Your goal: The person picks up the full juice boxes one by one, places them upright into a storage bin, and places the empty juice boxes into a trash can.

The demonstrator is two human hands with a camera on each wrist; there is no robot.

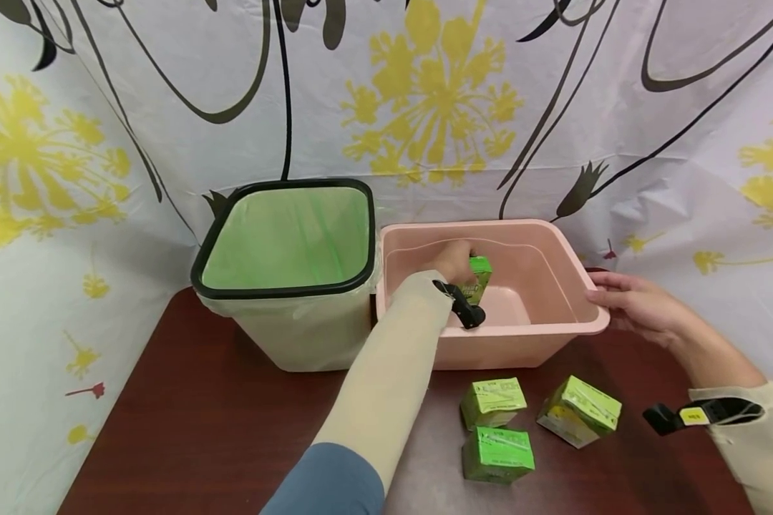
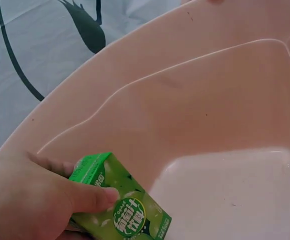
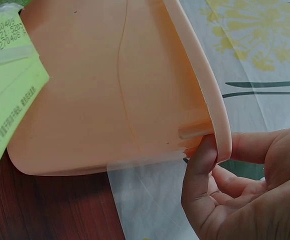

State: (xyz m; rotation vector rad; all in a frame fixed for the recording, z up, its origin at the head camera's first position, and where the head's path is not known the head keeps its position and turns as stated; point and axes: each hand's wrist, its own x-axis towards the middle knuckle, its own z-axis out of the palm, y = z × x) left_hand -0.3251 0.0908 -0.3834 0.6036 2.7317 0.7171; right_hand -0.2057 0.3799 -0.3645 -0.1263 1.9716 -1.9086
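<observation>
My left hand [image 1: 452,263] reaches inside the pink plastic basin [image 1: 489,350] and grips a small green juice box [image 1: 480,272]. In the left wrist view the thumb lies across the printed front of this juice box [image 2: 130,210], above the basin's pale floor [image 2: 230,195]. At the basin's right end, my right hand [image 1: 638,304] pinches the rim. The right wrist view shows fingers [image 3: 200,170] on either side of that rim [image 3: 220,120]. Three more green juice boxes stand on the table in front of the basin: one [image 1: 493,403], a second [image 1: 498,455] and a third [image 1: 580,411].
Left of the basin stands a bin [image 1: 296,322] with a black rim and a clear liner, light green inside. Behind both hangs a white patterned cloth [image 1: 438,193]. The dark red-brown tabletop [image 1: 232,429] extends to the front left.
</observation>
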